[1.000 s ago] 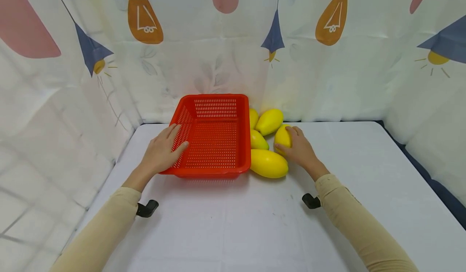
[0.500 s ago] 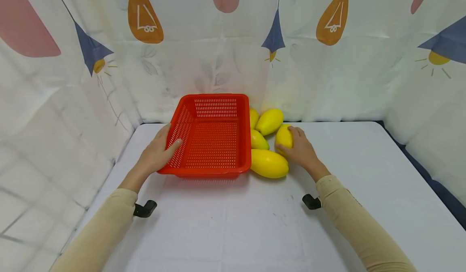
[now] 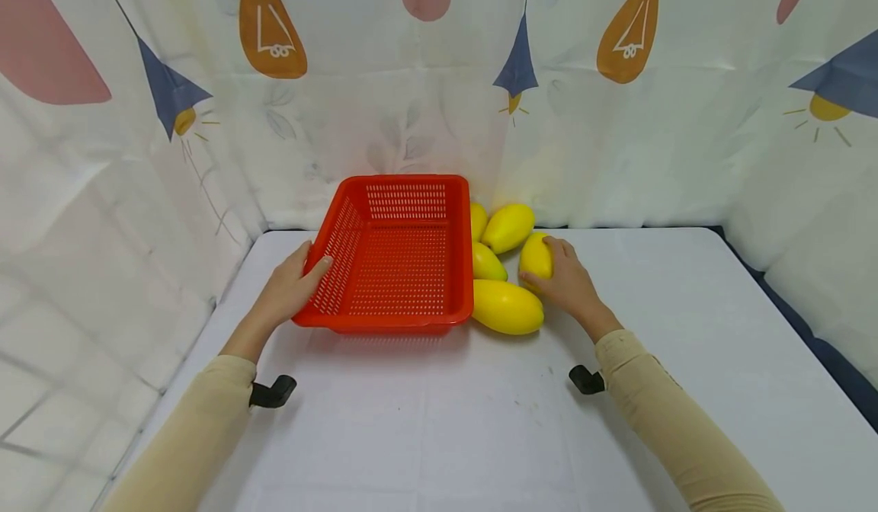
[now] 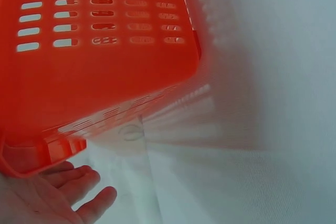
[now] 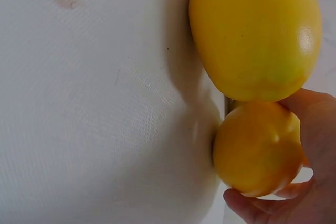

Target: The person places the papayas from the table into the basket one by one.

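Observation:
A red plastic basket with slotted walls stands at the middle back of the table. At its left side is my left hand, thumb over the rim, the other fingers outside below it. The left wrist view shows those fingers under the rim of the basket. My right hand holds a yellow mango, fingers on its far side and thumb on the near side. In the right wrist view this mango sits between thumb and fingers, beside a larger yellow fruit.
Beside the basket's right wall lie a large yellow fruit, a greenish-yellow mango and a yellow mango. Another yellow fruit is partly hidden by the basket. A patterned curtain hangs behind the white table.
My left hand has shifted left and slightly down, from over the basket's left wall to its rim. The basket's near left corner now shows more. My right hand stays at the mango.

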Demonstrator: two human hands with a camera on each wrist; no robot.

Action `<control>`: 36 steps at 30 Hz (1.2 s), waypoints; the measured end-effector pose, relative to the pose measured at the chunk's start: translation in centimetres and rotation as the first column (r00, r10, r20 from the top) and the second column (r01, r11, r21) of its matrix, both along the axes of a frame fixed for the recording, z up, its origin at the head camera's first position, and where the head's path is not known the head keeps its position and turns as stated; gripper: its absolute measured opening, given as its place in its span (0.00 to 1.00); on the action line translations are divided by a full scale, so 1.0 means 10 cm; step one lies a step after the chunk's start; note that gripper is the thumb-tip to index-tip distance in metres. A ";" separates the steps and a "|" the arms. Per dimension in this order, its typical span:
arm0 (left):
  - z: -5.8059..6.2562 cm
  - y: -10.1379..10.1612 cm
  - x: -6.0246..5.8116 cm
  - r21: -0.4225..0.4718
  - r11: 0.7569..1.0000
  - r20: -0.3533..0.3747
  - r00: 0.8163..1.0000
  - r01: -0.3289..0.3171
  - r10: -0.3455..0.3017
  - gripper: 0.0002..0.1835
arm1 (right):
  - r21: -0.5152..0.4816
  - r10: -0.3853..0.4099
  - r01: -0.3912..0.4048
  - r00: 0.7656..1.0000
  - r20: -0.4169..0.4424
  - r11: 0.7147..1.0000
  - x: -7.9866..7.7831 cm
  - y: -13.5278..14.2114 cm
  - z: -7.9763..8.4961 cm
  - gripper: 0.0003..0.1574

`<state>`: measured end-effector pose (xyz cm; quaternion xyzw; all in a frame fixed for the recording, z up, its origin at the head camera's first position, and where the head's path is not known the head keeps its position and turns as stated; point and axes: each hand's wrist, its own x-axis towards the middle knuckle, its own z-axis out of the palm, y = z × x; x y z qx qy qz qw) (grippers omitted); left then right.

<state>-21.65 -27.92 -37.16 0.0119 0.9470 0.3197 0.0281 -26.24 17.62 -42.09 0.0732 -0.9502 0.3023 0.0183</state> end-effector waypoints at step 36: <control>-0.24 -0.34 -0.17 0.466 0.885 0.075 0.995 0.021 -0.063 0.27 | -0.032 -0.064 0.065 0.997 0.032 0.997 -0.01 0.01 -0.05 0.49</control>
